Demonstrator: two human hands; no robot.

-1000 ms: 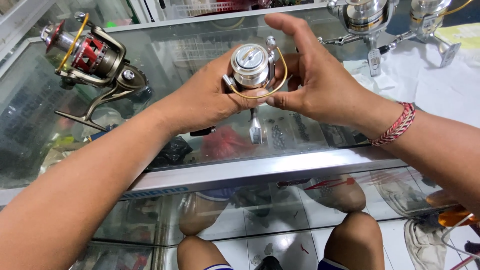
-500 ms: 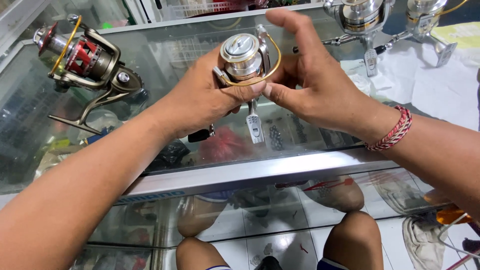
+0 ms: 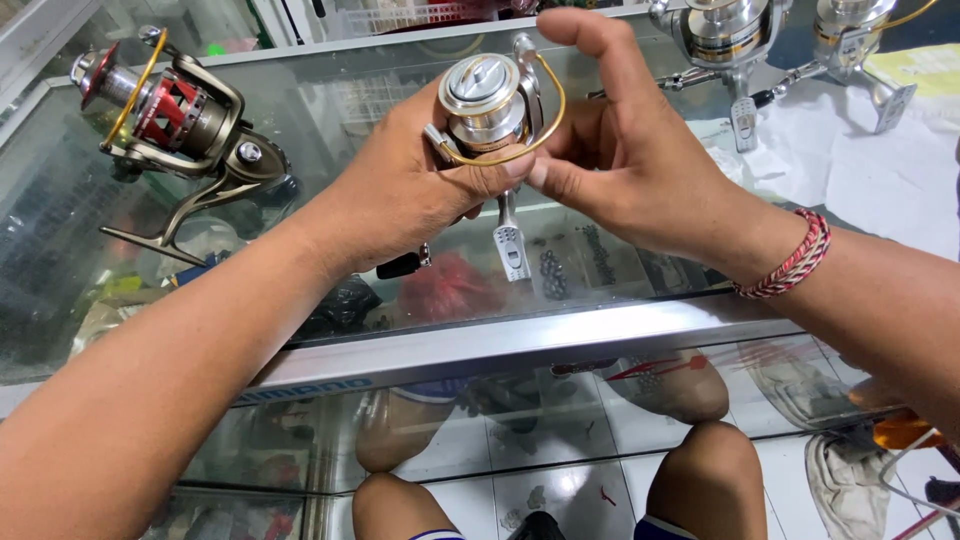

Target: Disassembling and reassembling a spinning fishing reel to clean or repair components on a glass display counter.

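A silver fishing reel [image 3: 487, 98] with a gold bail wire is held above the glass counter [image 3: 330, 110]. My left hand [image 3: 405, 190] grips its body from the left, thumb pressed under the spool. My right hand [image 3: 620, 160] holds the reel's right side, with thumb and forefinger at the bail wire. The reel's foot [image 3: 511, 245] hangs down below my hands. A woven red bracelet [image 3: 795, 258] circles my right wrist.
A bronze and red reel [image 3: 175, 125] lies on the counter at the left. Two more silver reels [image 3: 725, 40] [image 3: 850, 30] stand at the back right beside white paper [image 3: 860, 170]. The counter's metal front edge [image 3: 480, 345] runs below, my knees [image 3: 700, 480] under it.
Both hands have turned the silver reel slightly, and its spool face now points more toward me. The view has shifted a little; the other reels have not moved.
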